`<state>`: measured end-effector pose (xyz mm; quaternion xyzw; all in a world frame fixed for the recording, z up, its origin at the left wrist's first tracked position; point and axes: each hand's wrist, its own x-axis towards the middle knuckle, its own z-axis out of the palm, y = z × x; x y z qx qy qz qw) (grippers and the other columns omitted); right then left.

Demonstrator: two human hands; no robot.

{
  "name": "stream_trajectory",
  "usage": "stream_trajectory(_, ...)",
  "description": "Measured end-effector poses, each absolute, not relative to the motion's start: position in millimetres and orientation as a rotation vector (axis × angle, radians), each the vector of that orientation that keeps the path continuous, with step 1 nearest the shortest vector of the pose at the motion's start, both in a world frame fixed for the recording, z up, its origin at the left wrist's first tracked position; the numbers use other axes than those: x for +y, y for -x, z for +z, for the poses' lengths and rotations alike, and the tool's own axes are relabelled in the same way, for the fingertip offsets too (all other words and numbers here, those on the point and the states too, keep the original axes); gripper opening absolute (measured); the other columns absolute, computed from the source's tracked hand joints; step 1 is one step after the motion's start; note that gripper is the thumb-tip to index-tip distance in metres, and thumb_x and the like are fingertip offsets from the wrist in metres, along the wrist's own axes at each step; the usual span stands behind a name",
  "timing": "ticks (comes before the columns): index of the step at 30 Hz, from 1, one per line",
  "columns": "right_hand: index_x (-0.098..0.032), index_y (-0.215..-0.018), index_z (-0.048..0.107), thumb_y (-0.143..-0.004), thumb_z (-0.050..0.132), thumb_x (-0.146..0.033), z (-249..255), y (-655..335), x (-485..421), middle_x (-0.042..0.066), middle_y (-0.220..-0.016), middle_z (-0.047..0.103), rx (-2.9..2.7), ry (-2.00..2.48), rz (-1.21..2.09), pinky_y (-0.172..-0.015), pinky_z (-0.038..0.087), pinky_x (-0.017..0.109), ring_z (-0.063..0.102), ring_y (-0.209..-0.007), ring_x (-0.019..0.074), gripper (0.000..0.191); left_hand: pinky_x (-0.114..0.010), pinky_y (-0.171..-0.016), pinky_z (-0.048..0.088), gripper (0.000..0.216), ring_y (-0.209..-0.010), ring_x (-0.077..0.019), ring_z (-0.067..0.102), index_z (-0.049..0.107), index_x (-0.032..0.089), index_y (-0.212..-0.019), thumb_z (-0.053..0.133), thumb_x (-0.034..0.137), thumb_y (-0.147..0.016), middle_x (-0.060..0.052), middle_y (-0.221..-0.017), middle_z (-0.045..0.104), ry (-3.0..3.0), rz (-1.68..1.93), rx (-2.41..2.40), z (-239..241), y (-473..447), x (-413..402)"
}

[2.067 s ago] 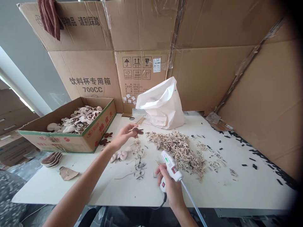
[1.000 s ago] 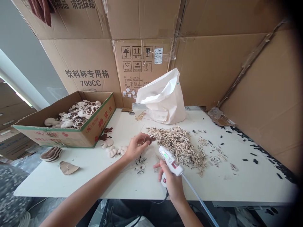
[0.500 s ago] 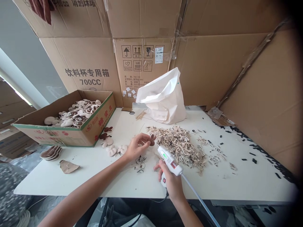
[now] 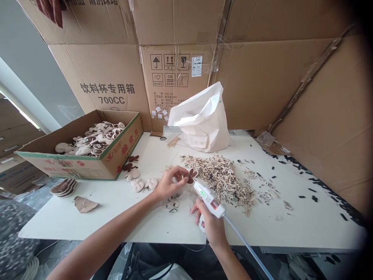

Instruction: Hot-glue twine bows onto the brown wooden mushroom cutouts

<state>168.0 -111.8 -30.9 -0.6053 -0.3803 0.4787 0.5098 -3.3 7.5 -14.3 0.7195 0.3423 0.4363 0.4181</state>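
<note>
Brown lobed piece point(image 4: 191, 174): held up at left edge of the heap of pale strips point(image 4: 220, 179). Left hand point(image 4: 170, 182) grip is clamped on it, thumb against fingers. Change: gap between piece and glue gun point(image 4: 208, 197) has been closed over the last half second; nozzle tip point(image 4: 195, 179) is now at the piece's edge, actual contact can't be told. Piece and tool are judged to be in working position. Glue gun is clamped in right hand point(image 4: 212, 223), near side of heap. Left of heap, on the desk point(image 4: 122, 221): pale plush pieces point(image 4: 138, 185). Further left: filled carton point(image 4: 64, 168). Behind heap: white bag point(image 4: 208, 130).
</note>
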Motion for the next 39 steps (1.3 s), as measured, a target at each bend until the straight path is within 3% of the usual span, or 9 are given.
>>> stream_trajectory(39,-0.023,-0.059,0.060,-0.086,0.064,-0.044,-32.2,-168.3,-110.9,-0.002,-0.047,0.052,-0.904,1.423,1.153,-0.047,0.036,0.027,0.047,-0.045,0.0142,0.034,-0.031,-0.070,0.052,0.027,-0.077,-0.0176,0.067,0.071,0.018,-0.113,0.068,0.040,-0.097,-0.010,-0.098,0.078,-1.851,1.076,0.863,-13.5,1.5,4.1)
